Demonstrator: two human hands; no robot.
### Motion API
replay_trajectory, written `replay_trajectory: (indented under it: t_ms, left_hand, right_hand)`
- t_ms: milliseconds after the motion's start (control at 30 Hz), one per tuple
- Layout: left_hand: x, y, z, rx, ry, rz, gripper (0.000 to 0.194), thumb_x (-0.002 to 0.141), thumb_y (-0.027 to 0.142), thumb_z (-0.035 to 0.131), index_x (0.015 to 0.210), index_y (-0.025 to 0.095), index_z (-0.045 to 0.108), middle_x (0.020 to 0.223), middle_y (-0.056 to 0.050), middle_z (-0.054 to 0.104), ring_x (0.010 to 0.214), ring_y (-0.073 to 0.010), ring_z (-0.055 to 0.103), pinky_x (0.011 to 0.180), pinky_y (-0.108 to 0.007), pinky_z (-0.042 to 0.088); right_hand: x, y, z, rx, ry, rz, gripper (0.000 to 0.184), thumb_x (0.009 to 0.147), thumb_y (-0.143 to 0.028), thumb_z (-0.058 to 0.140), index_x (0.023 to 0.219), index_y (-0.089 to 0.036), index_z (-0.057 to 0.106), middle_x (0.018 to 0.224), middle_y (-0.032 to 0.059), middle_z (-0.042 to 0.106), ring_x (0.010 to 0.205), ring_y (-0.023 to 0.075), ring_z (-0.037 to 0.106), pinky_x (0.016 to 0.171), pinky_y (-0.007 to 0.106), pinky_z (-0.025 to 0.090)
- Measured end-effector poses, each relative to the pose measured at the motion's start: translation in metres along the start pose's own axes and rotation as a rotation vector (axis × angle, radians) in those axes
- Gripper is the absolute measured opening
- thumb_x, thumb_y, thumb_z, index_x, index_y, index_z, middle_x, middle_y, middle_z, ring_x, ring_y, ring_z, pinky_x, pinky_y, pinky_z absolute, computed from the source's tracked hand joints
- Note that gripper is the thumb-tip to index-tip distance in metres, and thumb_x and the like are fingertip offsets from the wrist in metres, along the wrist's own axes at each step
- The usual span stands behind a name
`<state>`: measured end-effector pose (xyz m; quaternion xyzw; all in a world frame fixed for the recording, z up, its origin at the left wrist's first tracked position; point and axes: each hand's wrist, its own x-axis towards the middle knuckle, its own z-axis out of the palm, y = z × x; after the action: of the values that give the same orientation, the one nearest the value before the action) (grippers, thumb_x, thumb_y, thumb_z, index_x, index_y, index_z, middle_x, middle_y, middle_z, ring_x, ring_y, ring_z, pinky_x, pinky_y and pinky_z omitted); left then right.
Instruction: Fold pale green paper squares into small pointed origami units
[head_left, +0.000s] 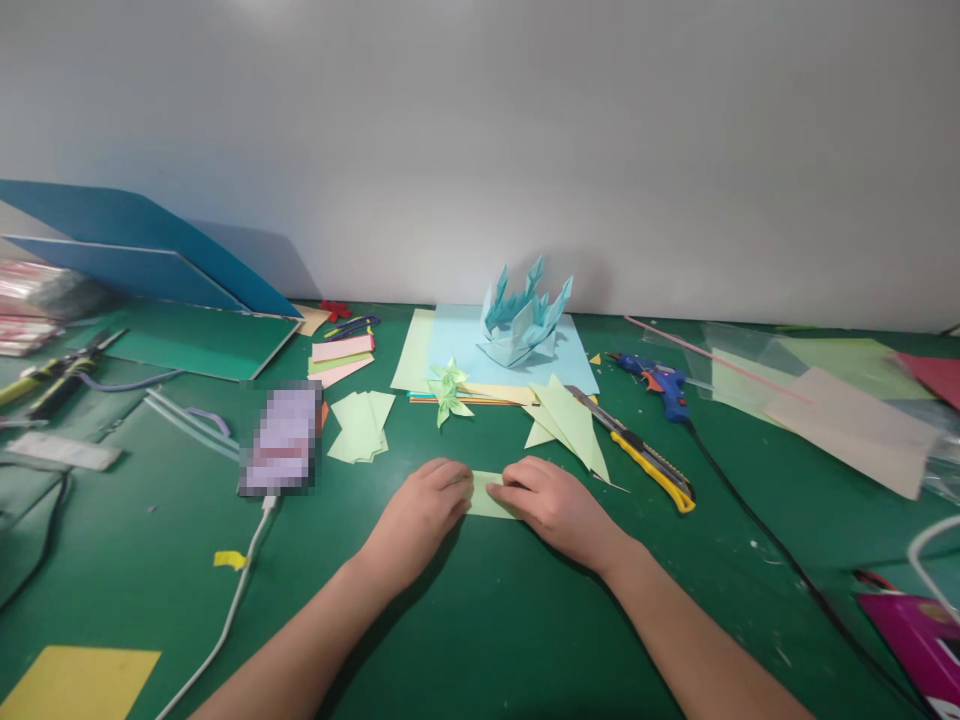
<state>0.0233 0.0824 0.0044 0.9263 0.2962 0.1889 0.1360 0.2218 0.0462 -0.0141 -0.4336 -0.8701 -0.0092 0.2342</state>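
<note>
A small light green paper strip point(491, 502) lies flat on the green table before me. My left hand point(427, 508) has its curled fingers on the strip's left end. From the other side, my right hand point(553, 505) grips it, with the thumb and forefinger pressed together on the paper. Parts of the strip are hidden under both hands. Just beyond are a folded green paper flower point(448, 392), a pile of green paper pieces point(363, 425) on the left and larger green paper offcuts point(568, 418) on the right.
A blue folded-paper piece point(521, 320) stands on stacked paper sheets point(411, 365) at the back. To the right lie a yellow utility knife point(645, 465) and a blue glue gun point(656, 382). A phone point(281, 440) with a white cable point(238, 590) is on the left.
</note>
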Motion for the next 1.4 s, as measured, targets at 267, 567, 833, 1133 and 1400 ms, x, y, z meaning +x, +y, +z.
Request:
replay_trajectory:
  t_ms: [267,567,833,1133,1400]
  left_hand:
    - [-0.003,-0.001,0.007,0.079,-0.114,0.045,0.019,0.087,0.006,0.043,0.091,0.014,0.060,0.096,-0.007,0.063,0.086,-0.0176,0.058,0.079,-0.032,0.051]
    - [0.000,0.007,0.001,0.169,-0.221,0.007,0.017,0.084,0.005,0.048,0.092,0.015,0.060,0.095,-0.007,0.062,0.086,-0.0199,0.057,0.074,-0.033,0.052]
    - [0.002,0.012,-0.002,0.233,-0.332,-0.058,0.023,0.084,0.006,0.048,0.102,0.016,0.058,0.099,-0.007,0.061,0.091,-0.0211,0.056,0.072,-0.032,0.051]
    - [0.002,0.014,-0.003,0.277,-0.372,-0.044,0.026,0.084,0.005,0.046,0.105,0.017,0.058,0.102,-0.007,0.061,0.092,-0.0199,0.055,0.076,-0.031,0.051]
    - [0.004,0.018,-0.004,0.319,-0.413,-0.038,0.034,0.083,0.002,0.043,0.112,0.017,0.055,0.101,-0.007,0.061,0.093,-0.0199,0.055,0.075,-0.030,0.051]
  right_hand:
    - [-0.002,0.001,0.001,0.021,-0.039,0.012,0.028,0.096,-0.022,0.037,0.088,-0.018,0.063,0.076,0.0046,0.058,0.072,0.0172,0.049,0.065,0.028,0.039]
    - [0.000,0.001,-0.005,0.093,0.002,-0.031,0.027,0.095,-0.018,0.037,0.093,-0.018,0.064,0.089,0.0084,0.063,0.080,0.0197,0.053,0.072,0.033,0.046]
    - [-0.004,0.005,-0.005,0.178,-0.003,0.010,0.024,0.093,-0.018,0.041,0.094,-0.016,0.065,0.092,0.0099,0.064,0.083,0.0202,0.054,0.074,0.034,0.048]
    - [-0.008,0.013,-0.007,0.275,0.044,0.079,0.022,0.091,-0.016,0.046,0.089,-0.018,0.067,0.089,0.0083,0.066,0.083,0.0198,0.057,0.073,0.033,0.049]
    - [-0.007,0.015,-0.008,0.308,0.049,0.077,0.024,0.091,-0.014,0.043,0.091,-0.017,0.067,0.089,0.0085,0.066,0.084,0.0201,0.058,0.074,0.034,0.049]
